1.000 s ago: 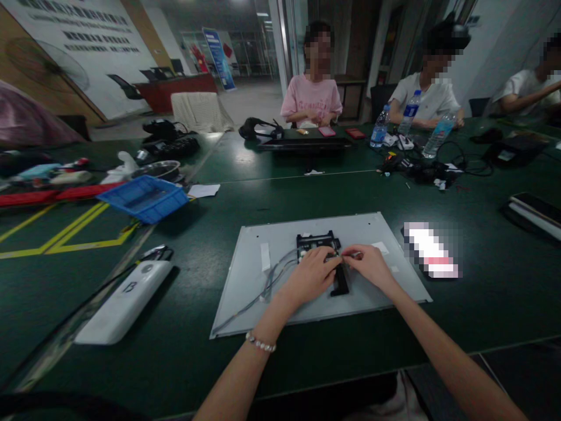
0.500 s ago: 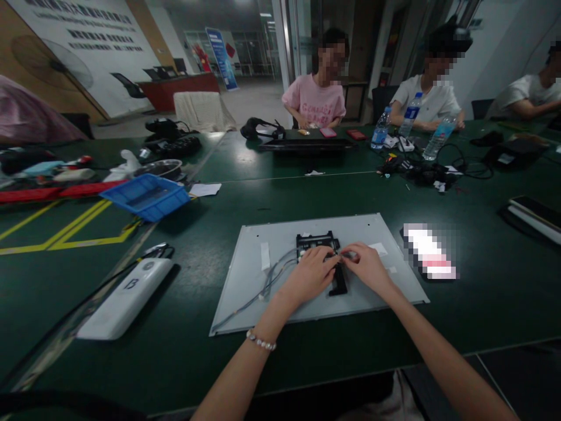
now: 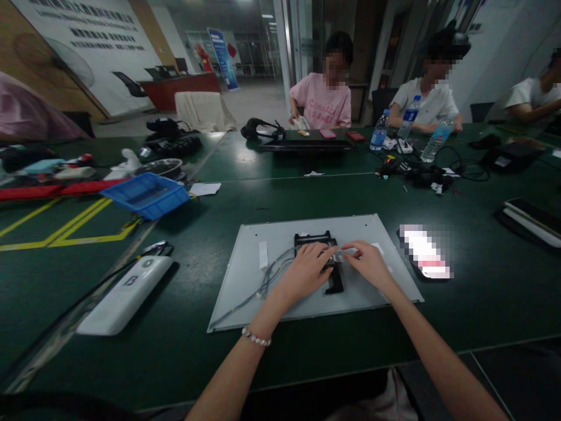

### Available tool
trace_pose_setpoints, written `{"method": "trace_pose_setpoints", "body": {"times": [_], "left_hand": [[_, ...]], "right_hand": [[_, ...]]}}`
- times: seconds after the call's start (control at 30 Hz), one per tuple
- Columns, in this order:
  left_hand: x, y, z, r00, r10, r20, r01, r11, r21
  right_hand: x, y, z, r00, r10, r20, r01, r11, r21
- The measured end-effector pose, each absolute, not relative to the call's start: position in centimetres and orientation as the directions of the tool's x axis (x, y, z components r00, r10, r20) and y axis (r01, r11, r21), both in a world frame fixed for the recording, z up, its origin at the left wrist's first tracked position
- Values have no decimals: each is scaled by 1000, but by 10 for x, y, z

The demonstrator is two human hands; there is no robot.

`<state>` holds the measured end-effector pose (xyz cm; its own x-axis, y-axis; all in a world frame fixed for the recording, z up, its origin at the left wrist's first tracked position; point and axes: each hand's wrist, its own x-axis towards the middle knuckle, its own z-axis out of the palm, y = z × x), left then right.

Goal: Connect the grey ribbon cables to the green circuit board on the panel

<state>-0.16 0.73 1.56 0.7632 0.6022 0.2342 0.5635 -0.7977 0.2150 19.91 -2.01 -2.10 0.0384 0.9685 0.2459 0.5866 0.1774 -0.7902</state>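
Note:
A flat pale grey panel [image 3: 245, 280] lies on the dark green table, with a black plastic frame [image 3: 335, 279] on its middle. Grey cables [image 3: 249, 301] run from the frame toward the panel's near left corner. My left hand [image 3: 309, 266] rests over the frame, hiding part of it; its thumb and forefinger reach toward the frame's right side. Just to the right, my right hand [image 3: 366, 263] has thumb and forefinger pinched near a small, pale, thin piece, too small to identify. White strips of tape are stuck on the panel.
Right of the panel lies a lit phone [image 3: 425, 251]; to the left, a white device [image 3: 127, 295] with a cable. A blue tray [image 3: 151, 196] stands farther back. Bottles [image 3: 438, 139], tangled cables and a black flat object [image 3: 307, 146] are across the table, where several people sit.
My right hand's fingers have drawn slightly away from the frame, and a pale thin piece now shows between the hands. The view has shifted slightly.

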Motion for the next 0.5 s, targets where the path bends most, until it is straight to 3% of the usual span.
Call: {"method": "trace_pose_setpoints", "body": {"times": [0.1, 0.23, 0.37, 0.5], "left_hand": [[-15, 21, 28, 685, 666, 294, 614, -746, 259], [-58, 47, 35, 454, 822, 342, 757, -559, 338], [-107, 66, 16, 297, 926, 235, 825, -373, 426], [-131, 75, -8, 283, 948, 146, 813, -318, 488]], "right_hand": [[200, -20, -21, 44, 964, 262, 618, 180, -765], [200, -22, -19, 33, 956, 293, 664, 198, -721], [198, -24, -17, 17, 948, 318, 703, 215, -678], [197, -26, -18, -6, 948, 319, 717, 226, -659]]}}
